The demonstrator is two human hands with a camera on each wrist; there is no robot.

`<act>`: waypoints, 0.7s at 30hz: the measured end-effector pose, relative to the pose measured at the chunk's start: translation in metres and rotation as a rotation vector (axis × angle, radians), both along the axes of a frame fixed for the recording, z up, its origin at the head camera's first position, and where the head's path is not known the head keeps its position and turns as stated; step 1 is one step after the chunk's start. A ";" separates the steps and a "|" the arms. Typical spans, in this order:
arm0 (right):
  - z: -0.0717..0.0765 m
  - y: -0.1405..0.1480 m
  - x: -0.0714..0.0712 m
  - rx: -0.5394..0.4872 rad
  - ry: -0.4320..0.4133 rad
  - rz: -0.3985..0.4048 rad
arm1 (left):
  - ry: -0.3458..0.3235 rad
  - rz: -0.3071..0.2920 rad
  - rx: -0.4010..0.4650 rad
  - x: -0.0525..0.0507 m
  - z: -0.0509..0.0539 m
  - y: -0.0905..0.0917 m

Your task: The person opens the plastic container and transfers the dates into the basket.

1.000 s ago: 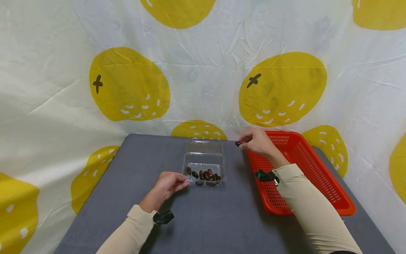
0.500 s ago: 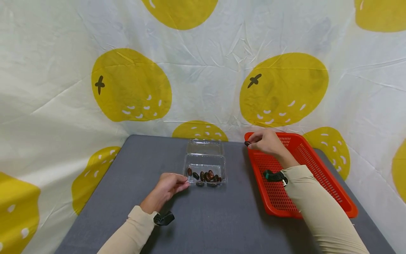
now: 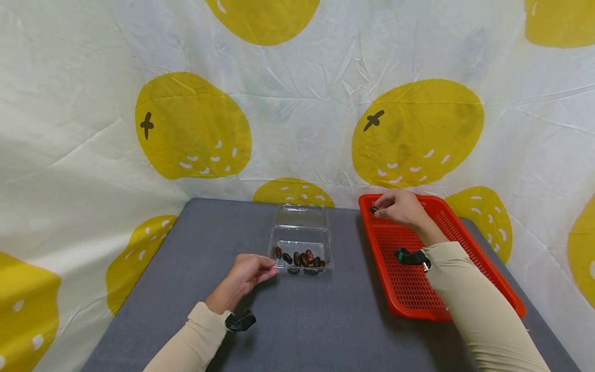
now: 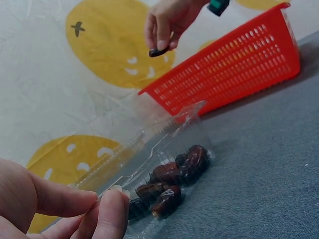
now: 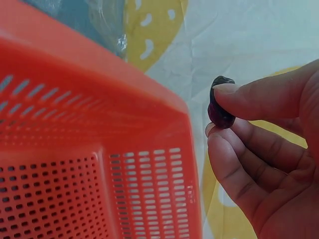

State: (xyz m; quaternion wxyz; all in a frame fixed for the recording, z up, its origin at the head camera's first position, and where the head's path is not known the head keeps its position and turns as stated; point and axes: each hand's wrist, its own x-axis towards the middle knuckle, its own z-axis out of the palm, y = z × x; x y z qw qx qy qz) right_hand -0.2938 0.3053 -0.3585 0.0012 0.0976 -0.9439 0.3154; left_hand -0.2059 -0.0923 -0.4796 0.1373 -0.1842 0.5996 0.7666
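Observation:
Between thumb and fingers, my right hand [image 3: 400, 207] pinches a dark date [image 5: 222, 103] above the far left corner of the red plastic basket [image 3: 394, 294]. My left hand [image 3: 248, 271] grips the near left rim of a clear plastic clamshell box [image 3: 301, 235] between thumb and fingers. Several brown, glossy dates [image 4: 167, 172] lie inside the box along its near side. The lid stands open at the back. In the right wrist view, the visible part of the basket's perforated floor [image 5: 45, 199] bears no dates.
A grey table [image 3: 316, 325] carries both containers, with the box left of the basket. Behind the table hangs a white cloth [image 3: 297, 129] printed with yellow fruit. The basket's raised rim [image 3: 378, 248] faces the box.
My right hand has moved to the right with the date, from beside the basket's left rim to above its far left corner. My left hand keeps its grip on the box.

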 end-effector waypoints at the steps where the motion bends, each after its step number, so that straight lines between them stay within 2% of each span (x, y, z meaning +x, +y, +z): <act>1: 0.000 0.001 0.000 0.000 0.000 -0.001 | 0.005 0.000 0.002 0.000 0.000 0.000; 7: -0.003 0.011 -0.002 -0.012 0.015 -0.008 | -0.002 0.000 -0.001 0.000 0.001 0.000; 21: -0.010 0.028 -0.004 -0.038 -0.037 -0.042 | 0.005 0.003 0.005 0.000 -0.001 0.001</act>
